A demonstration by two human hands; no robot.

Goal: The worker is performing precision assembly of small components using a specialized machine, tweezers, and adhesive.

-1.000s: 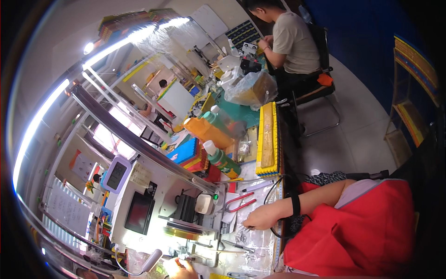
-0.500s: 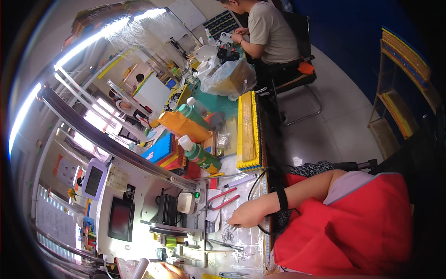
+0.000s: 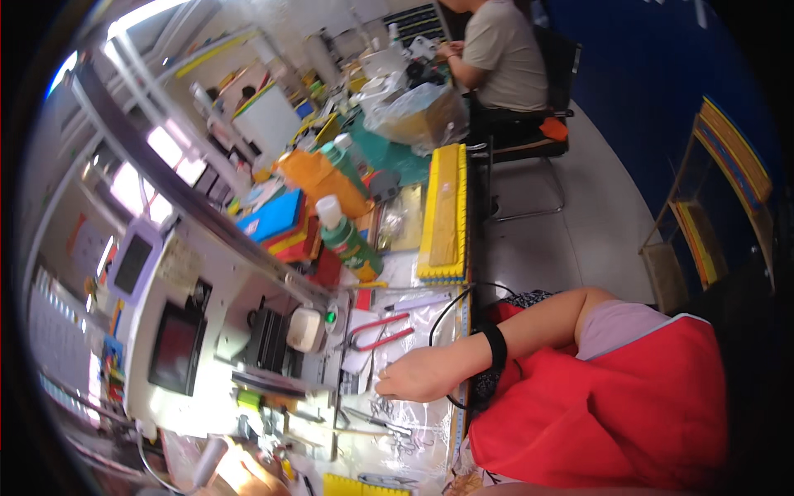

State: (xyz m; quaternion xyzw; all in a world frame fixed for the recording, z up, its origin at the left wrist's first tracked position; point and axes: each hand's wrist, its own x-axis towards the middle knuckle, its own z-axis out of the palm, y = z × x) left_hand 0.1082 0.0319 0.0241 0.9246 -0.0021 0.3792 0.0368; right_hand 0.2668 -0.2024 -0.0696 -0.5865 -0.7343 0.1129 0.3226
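Observation:
My right hand (image 3: 422, 374), with a black band on its wrist, reaches over the lit work table. Its fingers are bent and pressed together at the tips; what they hold, if anything, is hidden. Just below it lie metal tweezers (image 3: 376, 420) and small thin wire-like pieces (image 3: 405, 444). Red-handled pliers (image 3: 382, 331) rest beyond it. At the lower edge my left hand (image 3: 252, 475) is partly cut off and washed out by bright light, so its fingers are unclear. A pale cylindrical handle (image 3: 210, 461) is beside it.
A white machine panel with a dark screen (image 3: 176, 347) stands at left, near a cream cup (image 3: 306, 329). A green bottle (image 3: 351, 248), an orange package (image 3: 327, 182) and yellow trays (image 3: 442, 219) stand farther back. A co-worker (image 3: 509, 62) sits beyond. A yellow piece (image 3: 364, 485) lies near the lower edge.
The whole view has shifted, with the table things moving left in the picture. My right hand stays by the wire-like pieces; more of my left hand shows now. The co-worker stays seated.

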